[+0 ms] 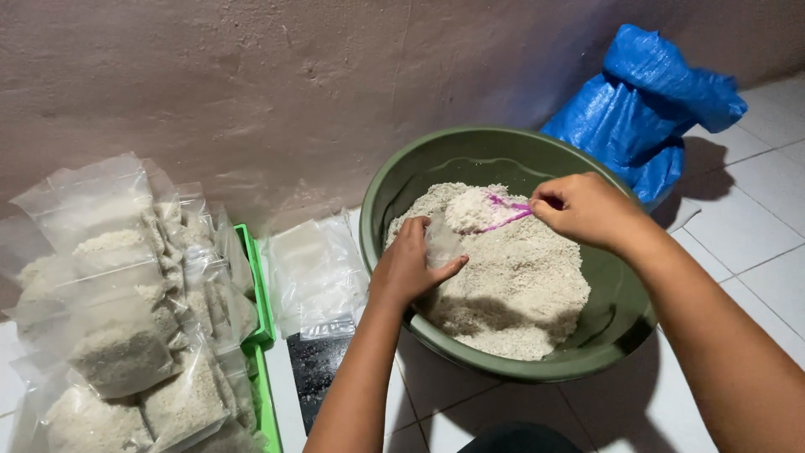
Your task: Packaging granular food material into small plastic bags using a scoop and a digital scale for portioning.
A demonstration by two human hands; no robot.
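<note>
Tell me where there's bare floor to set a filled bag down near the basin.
Bare tile lies right of the green basin, below the blue sack, and in front of the basin between both forearms. The left is crowded: filled bags heaped on the green tray, empty bags beside the left hand. The right hand works over the rice.

Basin [625,323]: you see smooth, faintly glossy green plastic.
Grain [520,285]: dry, matt, granular.
Bag [474,214]: thin, clear, shiny film you grip.
Sack [646,109]: upper right, woven blue plastic, slight sheen.
Wall [251,84]: rough matt plaster.
Floor [755,226]: glossy white tile.
</note>
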